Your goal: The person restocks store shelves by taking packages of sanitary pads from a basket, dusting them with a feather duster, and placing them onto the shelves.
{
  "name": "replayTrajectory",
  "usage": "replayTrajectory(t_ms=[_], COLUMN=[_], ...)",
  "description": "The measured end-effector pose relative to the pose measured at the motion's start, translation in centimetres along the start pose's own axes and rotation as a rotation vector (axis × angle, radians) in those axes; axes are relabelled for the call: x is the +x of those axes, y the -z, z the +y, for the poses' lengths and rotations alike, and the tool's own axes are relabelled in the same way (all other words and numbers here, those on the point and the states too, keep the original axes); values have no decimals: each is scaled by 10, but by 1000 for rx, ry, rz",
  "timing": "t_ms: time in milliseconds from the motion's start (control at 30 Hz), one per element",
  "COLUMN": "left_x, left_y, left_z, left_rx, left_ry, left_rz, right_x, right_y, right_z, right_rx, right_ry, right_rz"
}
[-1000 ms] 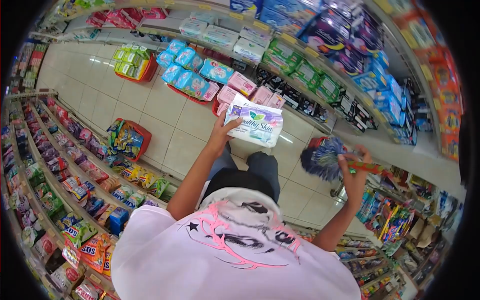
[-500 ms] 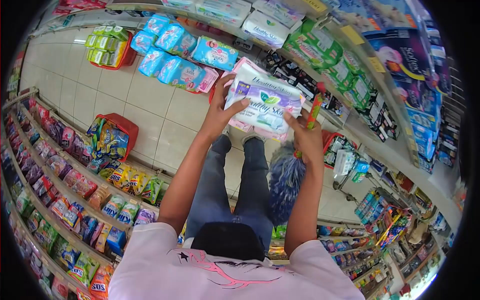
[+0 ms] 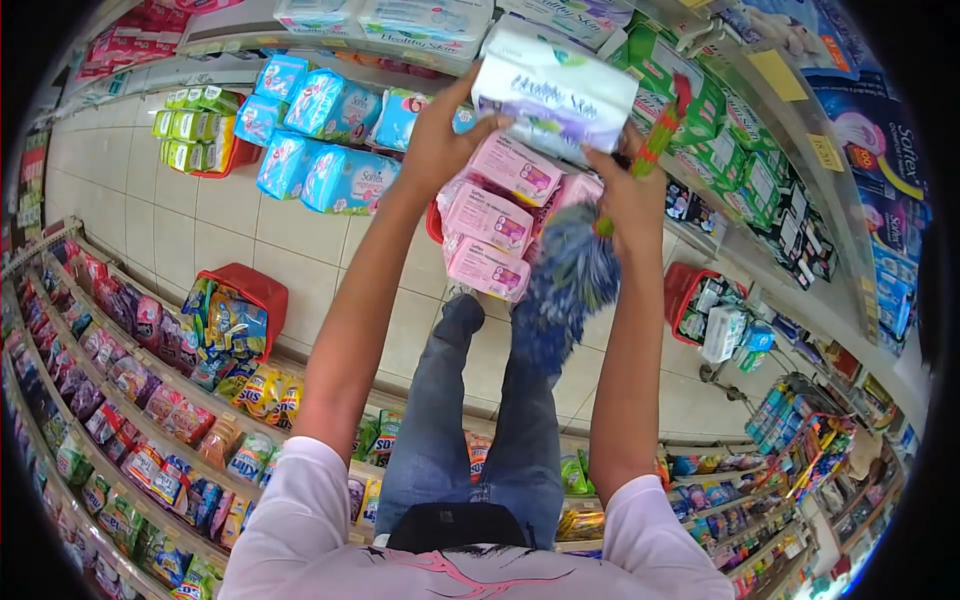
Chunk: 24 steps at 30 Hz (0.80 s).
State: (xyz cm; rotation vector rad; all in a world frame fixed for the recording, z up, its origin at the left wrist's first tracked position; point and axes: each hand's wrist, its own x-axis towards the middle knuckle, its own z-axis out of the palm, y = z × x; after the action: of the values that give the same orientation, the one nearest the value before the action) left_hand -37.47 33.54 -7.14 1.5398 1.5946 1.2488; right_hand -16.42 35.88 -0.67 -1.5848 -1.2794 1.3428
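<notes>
A white and purple "Healthy Skin" pack of sanitary pads [image 3: 560,95], a little blurred, is held up near the shelf edge. My left hand [image 3: 440,140] grips its left end, with the thumb at the lower edge. At the pack's lower right corner is my right hand [image 3: 630,185], closed on it and also round the green and red handle of a duster [image 3: 572,285]. The duster's blue-grey fluffy head hangs below that hand. Directly beneath the pack, pink pad packs [image 3: 488,222] are stacked in a red basket that they mostly hide.
Blue Softex packs [image 3: 328,160] are piled on the left. Red baskets of goods stand on the floor at the left [image 3: 270,300] and right [image 3: 685,290]. Green packs [image 3: 690,100] fill the shelf at the upper right. Low shelves of pouches [image 3: 170,410] curve along the left.
Both hands have moved up and away from my body with the pad pack, towards the shelf. The pink packs below have come into fuller view. The duster has risen with my right hand.
</notes>
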Motion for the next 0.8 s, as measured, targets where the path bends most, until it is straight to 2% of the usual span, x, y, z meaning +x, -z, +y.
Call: replayTrajectory(t_ms=[67,133,200,267,333,433,633,700,733,767,800], left_x=[26,52,67,77,83,83,96,101,98,94,90], left_y=[0,-3,-9,-17,-20,-28,-28,-24,-23,-22,-20], left_z=[-11,-19,-21,-25,-27,-23,-20,-21,-19,-15,-5], left_rx=[-61,-67,9,-69,-143,-143,-456,-475,-479,-312,-146], left_ry=[66,15,-25,90,67,98,30,193,195,185,167], left_rz=[-20,21,41,-33,-45,-52,27,-131,-135,30,188], right_x=[21,42,58,68,70,61,53,33,26,24,14], right_y=[-8,-14,-23,-24,-26,-27,-25,-12,-6,5,13], right_z=[-5,-2,3,12,11,-1,0,-7,-13,4,-1], right_rx=[-36,-6,54,38,91,88,68,69,72,50,49], right_ry=[108,47,-116,-64,-20,-110,-68,-86,-97,64,63], right_rz=[50,19,37,16,45,21,8,25,41,86,101])
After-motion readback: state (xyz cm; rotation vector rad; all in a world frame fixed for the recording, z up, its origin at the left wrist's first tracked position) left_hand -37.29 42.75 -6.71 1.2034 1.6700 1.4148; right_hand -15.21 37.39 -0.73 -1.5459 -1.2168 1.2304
